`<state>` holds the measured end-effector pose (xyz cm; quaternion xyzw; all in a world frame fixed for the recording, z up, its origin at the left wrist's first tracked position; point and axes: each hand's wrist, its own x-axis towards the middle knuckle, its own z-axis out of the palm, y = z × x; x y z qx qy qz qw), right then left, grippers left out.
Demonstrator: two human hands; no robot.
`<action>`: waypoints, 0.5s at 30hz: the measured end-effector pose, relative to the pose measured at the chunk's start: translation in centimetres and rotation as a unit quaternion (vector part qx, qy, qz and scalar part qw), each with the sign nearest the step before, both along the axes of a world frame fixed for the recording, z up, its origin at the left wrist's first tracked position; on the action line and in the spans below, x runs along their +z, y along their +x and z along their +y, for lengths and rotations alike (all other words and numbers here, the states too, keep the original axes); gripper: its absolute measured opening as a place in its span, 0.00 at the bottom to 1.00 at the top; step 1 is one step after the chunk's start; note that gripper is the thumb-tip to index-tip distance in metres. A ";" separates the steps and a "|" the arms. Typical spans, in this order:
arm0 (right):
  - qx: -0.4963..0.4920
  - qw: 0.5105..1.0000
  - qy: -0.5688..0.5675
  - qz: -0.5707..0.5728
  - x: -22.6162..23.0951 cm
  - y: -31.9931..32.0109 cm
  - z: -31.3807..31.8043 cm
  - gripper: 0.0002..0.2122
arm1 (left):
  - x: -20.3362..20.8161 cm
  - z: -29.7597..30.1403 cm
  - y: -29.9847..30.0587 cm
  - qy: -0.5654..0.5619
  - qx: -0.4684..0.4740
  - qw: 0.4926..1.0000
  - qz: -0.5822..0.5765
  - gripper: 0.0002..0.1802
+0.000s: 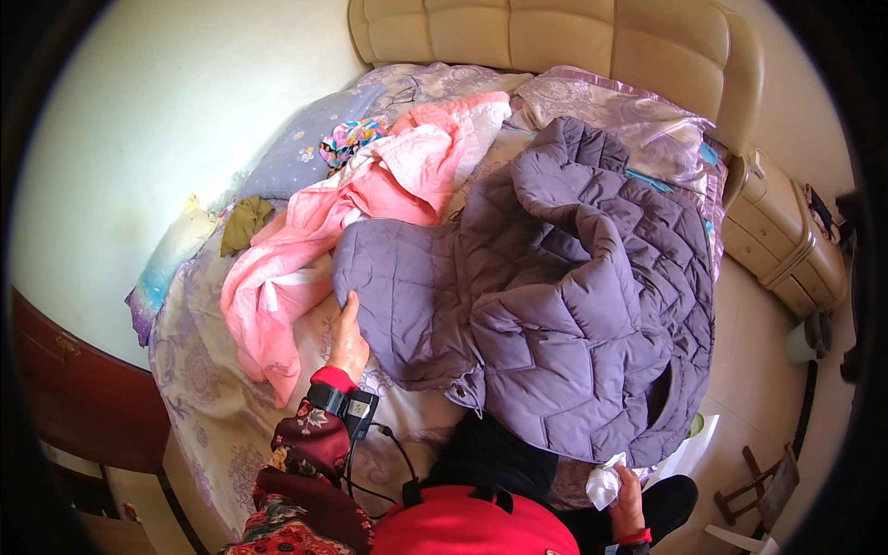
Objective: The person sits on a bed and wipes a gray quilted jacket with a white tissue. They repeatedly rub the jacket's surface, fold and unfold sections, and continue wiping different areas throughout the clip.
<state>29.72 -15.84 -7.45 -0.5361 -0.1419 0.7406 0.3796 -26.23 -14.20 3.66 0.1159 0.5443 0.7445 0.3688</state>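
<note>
A purple-grey quilted puffer jacket [573, 305] is spread over the near and middle part of the bed, its collar bunched up. My left hand [346, 344] is at the left edge of the jacket's flatter panel, thumb up along the edge and the other fingers mostly hidden; it appears to grip that edge. Down by the jacket's lower right hem, my right hand [629, 504] pinches a crumpled white tissue [604, 486]. A zip pull hangs at the jacket's near edge. A small dark device with a cable is strapped to my left wrist.
Beside the jacket lies a pink and white quilt [356, 199] on the patterned bedsheet [208, 370]. A colourful scrunched cloth [351, 139] and an olive cloth [245, 225] rest near the wall. Beyond stands a tan headboard [555, 32]; a bedside cabinet [768, 227] and folding stool [766, 486] are right.
</note>
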 end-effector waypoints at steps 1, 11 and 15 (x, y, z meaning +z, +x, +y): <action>-0.001 1.000 0.000 0.001 0.2 0.0 0.0 0.09 | 0.8 0.3 0.0 0.027 -0.002 1.000 0.009 0.36; -0.006 1.000 -0.001 -0.002 0.8 -0.4 0.0 0.09 | 4.4 1.1 -1.5 0.150 -0.079 0.985 -0.043 0.33; 0.002 1.000 -0.004 -0.011 0.6 -0.2 0.0 0.09 | 5.7 1.8 -1.1 0.171 -0.121 0.977 -0.051 0.33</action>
